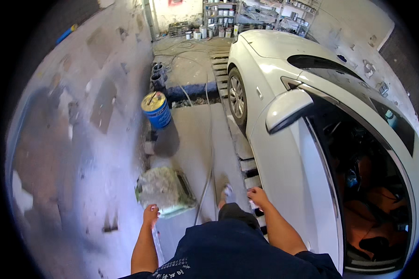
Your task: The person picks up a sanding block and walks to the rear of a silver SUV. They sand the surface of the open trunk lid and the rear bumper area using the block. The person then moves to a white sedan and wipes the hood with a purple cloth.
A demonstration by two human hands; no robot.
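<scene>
My left hand (151, 215) is closed, its fingers curled in front of a bulky bundle (165, 188) with a dusty grey-green top, which sits on the floor by the wall. A thin, pale, see-through strip (157, 242) runs down beside my left forearm; whether the fingers grip it is unclear. My right hand (258, 197) is also closed, with a small whitish bit showing at its fingertips, too small to name. It is close to the side of a white car (284, 162), below the wing mirror (288, 110).
A blue bucket (157, 111) with a yellowish lid stands by the stained wall (93, 153). A hose (210, 149) snakes along the floor. Beyond the bucket, a trench (195, 100) crosses the floor. Slatted grating (221, 74) runs beside the car. Shelves of cans (220, 21) line the back.
</scene>
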